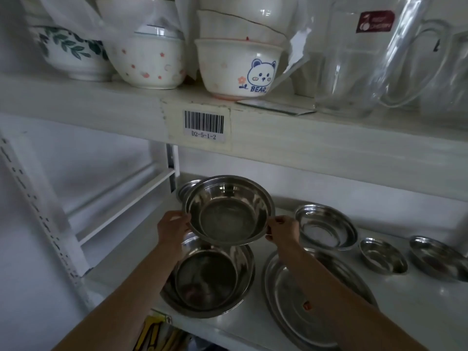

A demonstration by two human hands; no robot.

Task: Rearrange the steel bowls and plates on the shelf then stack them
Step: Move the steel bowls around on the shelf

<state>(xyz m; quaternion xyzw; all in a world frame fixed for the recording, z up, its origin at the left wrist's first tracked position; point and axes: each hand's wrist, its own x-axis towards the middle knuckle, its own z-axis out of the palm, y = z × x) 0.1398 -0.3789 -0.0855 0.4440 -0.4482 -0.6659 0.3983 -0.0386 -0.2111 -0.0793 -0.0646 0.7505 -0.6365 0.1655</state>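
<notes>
I hold a steel bowl (229, 211) in the air above the lower shelf (253, 330), tilted toward me. My left hand (172, 229) grips its left rim and my right hand (282, 230) grips its right rim. Directly below it sits a larger steel bowl (210, 279) with another nested inside. A big flat steel plate (301, 307) lies to the right, partly under my right forearm. Behind the held bowl another steel bowl (186, 187) peeks out. Further right stand a medium steel bowl (325, 225), a small one (382, 254) and one at the edge (440, 259).
The upper shelf (278, 133) hangs close above, carrying ceramic bowls (238, 69) and a glass pitcher (362, 59). A barcode label (204, 125) sits on its front edge. White shelf uprights and brackets (45, 211) stand at the left. Yellow packaging (152, 333) shows below.
</notes>
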